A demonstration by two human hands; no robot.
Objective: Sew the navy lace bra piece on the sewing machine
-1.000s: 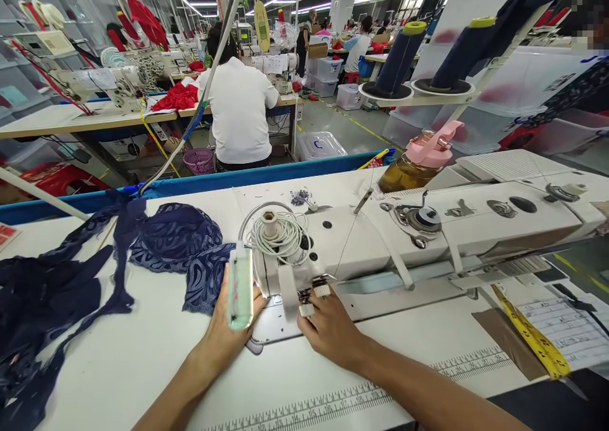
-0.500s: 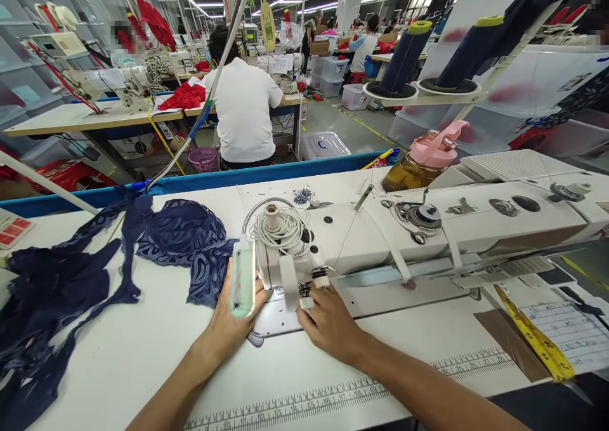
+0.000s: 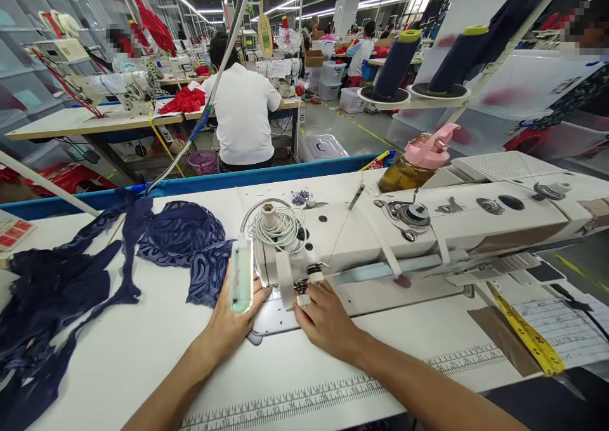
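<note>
- Some navy lace (image 3: 207,275) lies on the worktop (image 3: 157,348) left of the sewing machine (image 3: 361,228), its right end meeting the left hand (image 3: 226,323) and going out of sight there.
- The left hand reaches over the left edge of the metal plate (image 3: 273,323); the green lamp (image 3: 241,278) covers part of it, so I cannot tell whether its fingers are apart or together.
- The right hand (image 3: 326,320) is at the plate's other side, fingers bent beside the white knobs (image 3: 315,277); the tips are partly hidden, and I cannot tell whether they clamp anything.
- More navy cloth (image 3: 52,291) is heaped at the far left.
- Pale cord (image 3: 288,231) is coiled around a peg (image 3: 269,214) on the machine.
- Behind the machine is a pink-lidded bottle (image 3: 413,161).
</note>
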